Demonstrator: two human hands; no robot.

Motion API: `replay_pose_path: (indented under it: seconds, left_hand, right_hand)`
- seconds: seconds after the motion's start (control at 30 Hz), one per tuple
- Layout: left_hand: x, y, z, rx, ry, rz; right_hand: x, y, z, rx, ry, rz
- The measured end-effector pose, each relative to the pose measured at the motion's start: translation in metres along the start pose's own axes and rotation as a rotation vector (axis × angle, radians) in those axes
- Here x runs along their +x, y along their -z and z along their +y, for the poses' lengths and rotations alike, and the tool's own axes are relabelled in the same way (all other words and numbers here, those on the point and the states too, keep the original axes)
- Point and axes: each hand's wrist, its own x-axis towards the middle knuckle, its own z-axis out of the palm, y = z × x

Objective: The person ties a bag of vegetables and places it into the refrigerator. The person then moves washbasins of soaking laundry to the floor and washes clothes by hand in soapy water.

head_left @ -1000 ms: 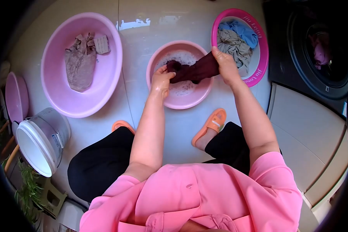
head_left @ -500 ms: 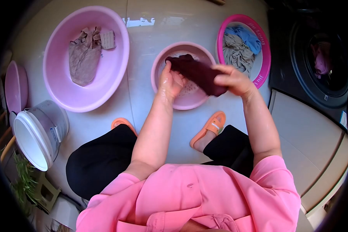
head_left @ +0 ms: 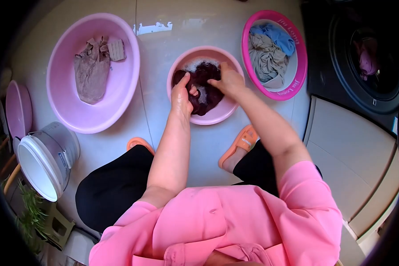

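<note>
A dark maroon cloth (head_left: 207,97) lies bunched and wet in the small pink basin (head_left: 225,113), with foamy water around it. My left hand (head_left: 182,96) is at the basin's left side, thumb up and fingers curled round a part of the cloth. On the right, my right hand (head_left: 230,80) reaches over the rim and grips the cloth's other side, its fingertips partly hidden against the basin wall.
A large pink tub (head_left: 119,104) with a greyish garment (head_left: 91,77) stands at left. A magenta-rimmed basin (head_left: 300,66) holds beige and blue clothes. A white bucket (head_left: 53,155) lies tipped at left. A dark front-loading washing machine (head_left: 336,71) stands open at right.
Both hands have lowered the maroon cloth, which was stretched out above the basin, into the water. My right hand has moved left, nearer my left hand. The view has shifted slightly.
</note>
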Motion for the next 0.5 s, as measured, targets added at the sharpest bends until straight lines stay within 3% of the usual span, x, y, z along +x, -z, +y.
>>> replay_pose_path:
  seconds: [0.17,0.23,0.27,0.33,0.4,0.5]
  left_hand:
    - [-0.009,-0.004,-0.003,0.227,-0.165,0.012]
    - [-0.006,-0.007,-0.011,0.361,-0.586,0.128]
    - [-0.006,-0.005,-0.010,0.359,-0.588,0.127]
    - [-0.007,-0.002,-0.008,0.812,-0.685,0.213]
    - [-0.003,-0.002,-0.011,0.693,-0.690,0.221]
    - [0.005,0.001,-0.021,0.474,-0.678,0.206]
  right_hand:
    - [0.007,-0.037,0.023,0.103,0.004,0.019]
    - [0.004,-0.019,0.031,0.143,-0.015,-0.071]
    - [0.000,-0.006,0.029,0.142,-0.013,-0.070]
    - [-0.012,0.021,0.025,0.092,0.013,-0.013]
    - [-0.021,0.039,0.029,0.168,0.078,0.016]
    - [-0.030,0.071,0.030,1.155,-0.149,-0.218]
